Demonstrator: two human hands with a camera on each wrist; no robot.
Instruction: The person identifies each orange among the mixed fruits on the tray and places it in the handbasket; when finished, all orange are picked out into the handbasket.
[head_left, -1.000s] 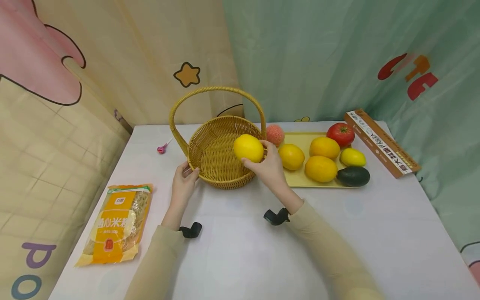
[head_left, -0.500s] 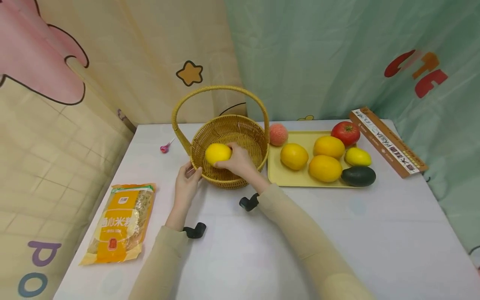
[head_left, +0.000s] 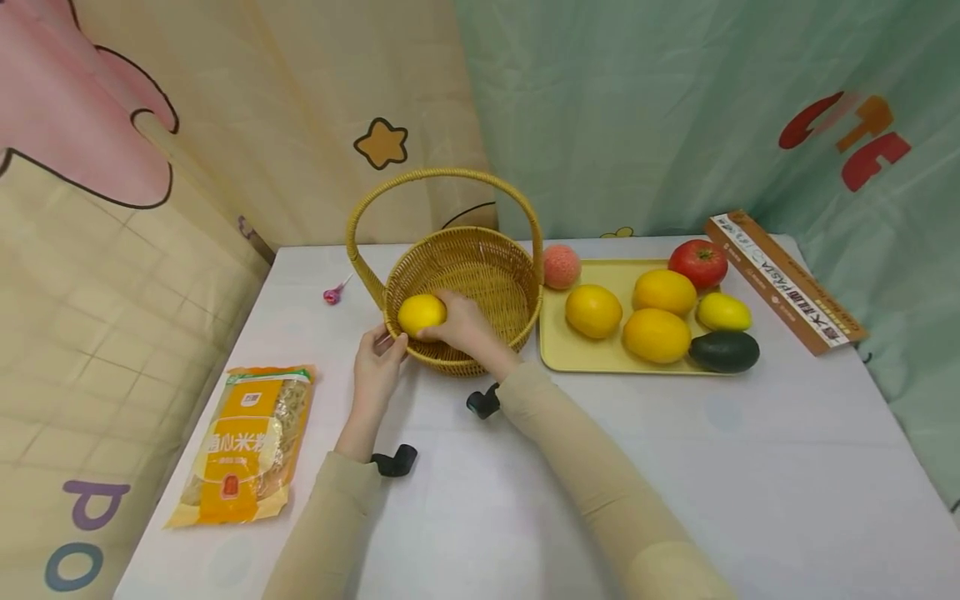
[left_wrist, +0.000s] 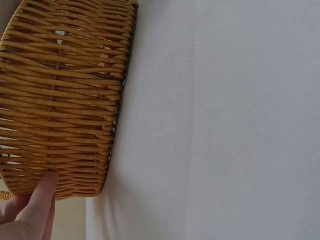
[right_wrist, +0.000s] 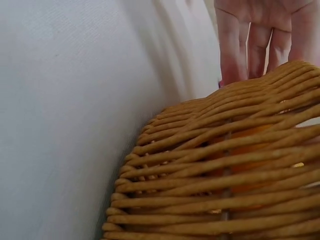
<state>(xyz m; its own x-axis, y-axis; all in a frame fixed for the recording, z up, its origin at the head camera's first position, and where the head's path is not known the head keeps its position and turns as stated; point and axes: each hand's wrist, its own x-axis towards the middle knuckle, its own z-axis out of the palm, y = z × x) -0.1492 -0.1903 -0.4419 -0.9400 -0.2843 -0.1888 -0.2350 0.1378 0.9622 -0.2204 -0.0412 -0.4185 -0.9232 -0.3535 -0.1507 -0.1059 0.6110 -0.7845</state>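
A yellow oval fruit (head_left: 422,317) sits low inside the left part of the round wicker basket (head_left: 491,287). My right hand (head_left: 467,325) reaches over the basket's front rim and holds this fruit, thumb on its near side. Beside the front-left rim, my left hand (head_left: 377,367) grips the basket, its thumb tip at the rim. The left wrist view has a finger (left_wrist: 42,195) against the woven outer wall (left_wrist: 60,110). From the right wrist, the left hand's fingers (right_wrist: 230,55) show at the far side of the wall, and orange glows through the weave.
Right of the basket, a yellow tray (head_left: 570,360) bears several yellow fruits, a red apple-like fruit (head_left: 699,263) and a dark green avocado (head_left: 724,351). A pink ball (head_left: 561,267), pasta box (head_left: 787,283), lollipop (head_left: 332,296) and noodle bag (head_left: 247,446) lie around.
My right hand has carried the yellow fruit from above the basket's right side leftward and down into its left part. The left hand has stayed at the rim.
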